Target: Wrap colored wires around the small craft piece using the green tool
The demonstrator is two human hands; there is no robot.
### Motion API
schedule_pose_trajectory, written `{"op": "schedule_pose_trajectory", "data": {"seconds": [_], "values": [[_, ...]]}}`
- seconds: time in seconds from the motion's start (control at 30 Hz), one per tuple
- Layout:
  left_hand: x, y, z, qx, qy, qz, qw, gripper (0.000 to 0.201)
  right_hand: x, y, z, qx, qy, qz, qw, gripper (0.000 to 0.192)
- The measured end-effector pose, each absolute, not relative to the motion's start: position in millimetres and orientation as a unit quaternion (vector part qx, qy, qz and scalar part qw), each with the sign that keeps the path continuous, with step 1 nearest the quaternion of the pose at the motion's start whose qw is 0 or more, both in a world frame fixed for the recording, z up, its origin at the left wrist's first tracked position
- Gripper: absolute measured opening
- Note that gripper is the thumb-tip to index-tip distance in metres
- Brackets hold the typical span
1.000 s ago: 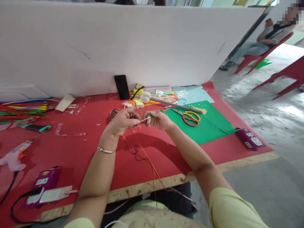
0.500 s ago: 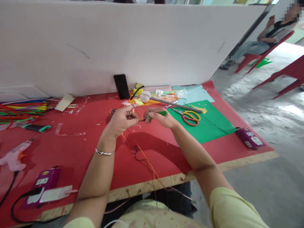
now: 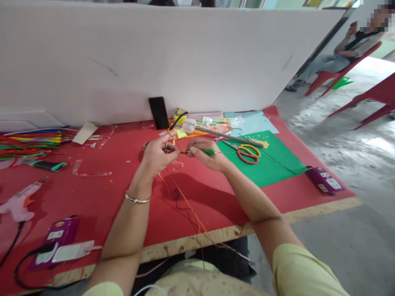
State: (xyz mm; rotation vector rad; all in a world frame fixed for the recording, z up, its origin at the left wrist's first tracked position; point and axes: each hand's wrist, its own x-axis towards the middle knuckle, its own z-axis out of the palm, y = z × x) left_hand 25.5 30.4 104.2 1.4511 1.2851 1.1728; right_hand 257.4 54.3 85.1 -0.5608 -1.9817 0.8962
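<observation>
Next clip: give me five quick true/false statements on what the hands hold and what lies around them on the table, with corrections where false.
1. The right hand grips a green-handled tool. True.
2. The left hand rests flat on the table. False: it is raised and pinches thin wires at the tool's tip.
3. The scissors lie on the green sheet. True.
4. The glue gun sits by the right elbow. False: it lies at the far left of the red table cover.
5. A dark phone leans against the white board. True.
</observation>
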Motion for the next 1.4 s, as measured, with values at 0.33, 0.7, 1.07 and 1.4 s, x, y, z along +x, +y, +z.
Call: {"op": "schedule_pose_trajectory", "data": {"seconds": [0.33,0.7,1.07,1.4], "values": [[22.1,28.9,108.4,0.577,0.467,0.455,0.492,0.078,254.1,70.2,65.3,-0.231,-0.608,0.629,0.424,0.044],[21.5,27.7,111.1,0.560,0.452,0.467,0.514,0.079,247.9,75.0,59.7,-0.257,-0.475,0.769,0.342,0.047],[18.9,28.5,109.5,0.558,0.437,0.470,0.526,0.076,245.1,73.8,58.4,-0.259,-0.513,0.735,0.360,0.049],[18.7,32.8,106.1,0.548,0.435,0.479,0.530,0.076,242.4,71.1,59.5,-0.278,-0.533,0.708,0.370,0.059]]}}
